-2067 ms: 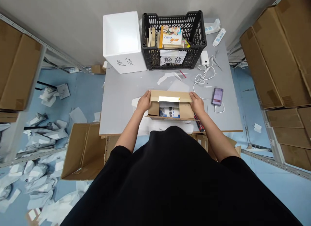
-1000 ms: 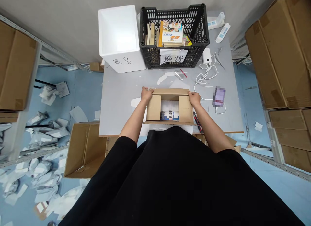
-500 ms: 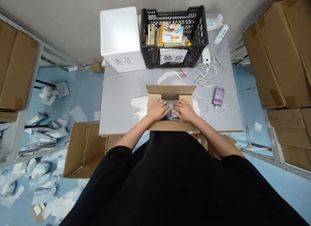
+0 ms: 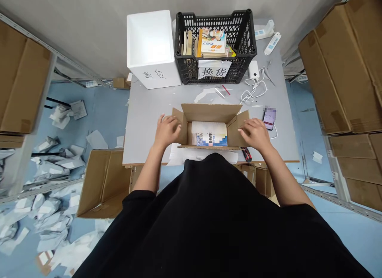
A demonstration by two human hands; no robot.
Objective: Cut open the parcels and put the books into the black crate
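A small cardboard box (image 4: 210,109) stands on the table with its flaps raised. Inside lies a white and blue printed book (image 4: 211,134), its wrapping hard to make out. My left hand (image 4: 167,130) is at the outer side of the left flap (image 4: 179,116), fingers bent and apart. On the opposite side, my right hand (image 4: 256,134) overlaps the right flap (image 4: 239,122) with its fingers spread. Neither hand visibly holds anything. White paper (image 4: 205,155) shows under the box's near edge, and a red and black utility knife (image 4: 246,154) lies by its right corner.
Behind the box stand a white foam bin (image 4: 155,77) and a black crate (image 4: 215,55) with books. A phone (image 4: 269,119) and white cable (image 4: 252,92) lie at right. An open carton (image 4: 103,182) is at lower left; packages litter the floor. Shelves of cartons (image 4: 340,71) flank the table.
Both hands have come up out of the box and moved apart to its sides. The side flaps now stand outward, and the book inside and the knife have come into view.
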